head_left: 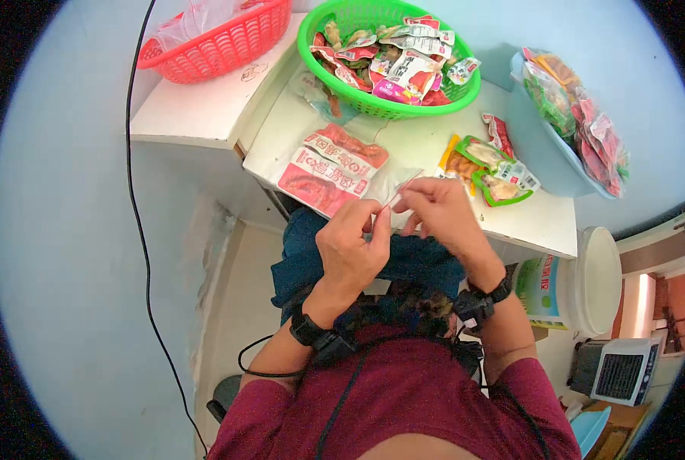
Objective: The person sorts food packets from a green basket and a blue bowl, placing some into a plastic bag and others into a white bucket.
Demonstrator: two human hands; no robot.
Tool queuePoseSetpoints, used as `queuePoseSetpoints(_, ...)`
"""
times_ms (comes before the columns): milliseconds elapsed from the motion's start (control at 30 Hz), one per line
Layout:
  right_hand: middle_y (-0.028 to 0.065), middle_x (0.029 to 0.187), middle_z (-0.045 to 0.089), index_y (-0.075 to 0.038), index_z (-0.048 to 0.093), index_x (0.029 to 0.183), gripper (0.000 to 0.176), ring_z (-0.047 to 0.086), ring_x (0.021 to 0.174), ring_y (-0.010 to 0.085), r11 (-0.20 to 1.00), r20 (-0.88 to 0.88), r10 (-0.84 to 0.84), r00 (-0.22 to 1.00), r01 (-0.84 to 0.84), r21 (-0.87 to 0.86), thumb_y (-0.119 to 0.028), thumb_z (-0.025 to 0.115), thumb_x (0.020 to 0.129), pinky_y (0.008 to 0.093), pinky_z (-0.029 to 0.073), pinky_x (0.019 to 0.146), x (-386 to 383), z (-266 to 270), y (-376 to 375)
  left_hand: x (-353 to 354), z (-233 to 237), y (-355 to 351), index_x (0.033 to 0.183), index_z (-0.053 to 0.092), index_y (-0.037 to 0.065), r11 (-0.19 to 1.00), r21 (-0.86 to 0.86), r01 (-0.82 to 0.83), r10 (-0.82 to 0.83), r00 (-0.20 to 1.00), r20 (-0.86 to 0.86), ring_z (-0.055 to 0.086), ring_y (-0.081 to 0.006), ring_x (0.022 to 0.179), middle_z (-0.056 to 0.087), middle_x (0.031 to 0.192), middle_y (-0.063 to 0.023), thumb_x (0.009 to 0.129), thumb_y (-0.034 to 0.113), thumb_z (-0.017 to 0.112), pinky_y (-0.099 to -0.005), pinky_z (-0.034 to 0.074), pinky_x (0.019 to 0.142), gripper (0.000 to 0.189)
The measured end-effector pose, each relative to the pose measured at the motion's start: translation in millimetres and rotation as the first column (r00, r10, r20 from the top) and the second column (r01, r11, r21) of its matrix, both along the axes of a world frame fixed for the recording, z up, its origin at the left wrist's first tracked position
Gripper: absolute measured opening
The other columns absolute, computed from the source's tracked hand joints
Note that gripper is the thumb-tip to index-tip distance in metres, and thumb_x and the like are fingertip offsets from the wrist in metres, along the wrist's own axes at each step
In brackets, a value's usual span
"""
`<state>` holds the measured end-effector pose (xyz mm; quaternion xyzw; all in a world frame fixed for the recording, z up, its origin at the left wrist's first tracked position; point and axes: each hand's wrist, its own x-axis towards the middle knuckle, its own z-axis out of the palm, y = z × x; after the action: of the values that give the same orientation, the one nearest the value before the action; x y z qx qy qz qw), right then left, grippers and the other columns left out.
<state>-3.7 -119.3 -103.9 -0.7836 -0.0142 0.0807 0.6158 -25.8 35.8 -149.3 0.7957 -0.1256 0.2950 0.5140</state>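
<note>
My left hand (354, 245) is closed, thumb and fingertips pinching the edge of a clear plastic bag (389, 182) at the table's front edge. Close against it, my right hand (442, 215) pinches the same edge with bent fingers. The exact grip between the fingertips is small and partly hidden. Just beyond my left hand, red-and-white printed packets (323, 182) lie flat on the white table (281, 138). To the right of my right hand are a yellow-edged packet (459, 163), green-edged packets (502, 169) and a small red packet (497, 132).
A green basket (388, 107) full of snack packets stands at the back. At the right, a light-blue basin (538, 146) holds more packets. A red basket (220, 46) with clear plastic sits on a raised white surface at left. A white bucket (597, 280) stands below right.
</note>
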Motion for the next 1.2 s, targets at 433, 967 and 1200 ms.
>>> queuePoseSetpoints(433,0.0116,0.072,0.068,0.003,0.069,0.091,0.02,0.064,0.056,0.0147,0.922,0.491,-0.027,0.871,0.211,-0.325,-0.015,0.062,0.087,0.0273,0.049,0.052,98,56,-38,2,-5,7,0.082,0.063,0.004,1.0,-0.016,0.012,-0.012,1.0,0.011,0.053,-0.0164,0.052,0.057,0.066,-0.0075,0.078,0.003,0.071,-0.0292,0.042,0.047,0.009)
queuePoseSetpoints(967,0.018,0.069,0.066,-0.002,0.072,0.081,0.034,0.066,0.065,0.029,0.685,0.302,0.385,0.872,-0.052,-0.726,-0.035,0.064,0.079,0.0418,0.052,0.062,216,64,21,5,-12,10,0.08,0.062,0.004,0.999,-0.021,0.039,-0.039,0.999,0.001,0.054,-0.0182,0.052,0.057,0.067,-0.0086,0.078,0.004,0.07,-0.03,0.042,0.047,0.008)
queuePoseSetpoints(1200,0.0266,0.081,0.067,0.008,0.069,0.082,0.064,0.068,0.077,0.0382,0.579,0.258,0.298,0.919,0.04,-0.814,-0.055,0.062,0.073,0.044,0.054,0.074,229,55,65,4,-8,8,0.079,0.062,0.004,0.999,-0.008,0.033,-0.033,0.999,0.006,0.054,-0.0168,0.051,0.058,0.067,-0.0074,0.078,0.003,0.071,-0.0285,0.042,0.046,0.009)
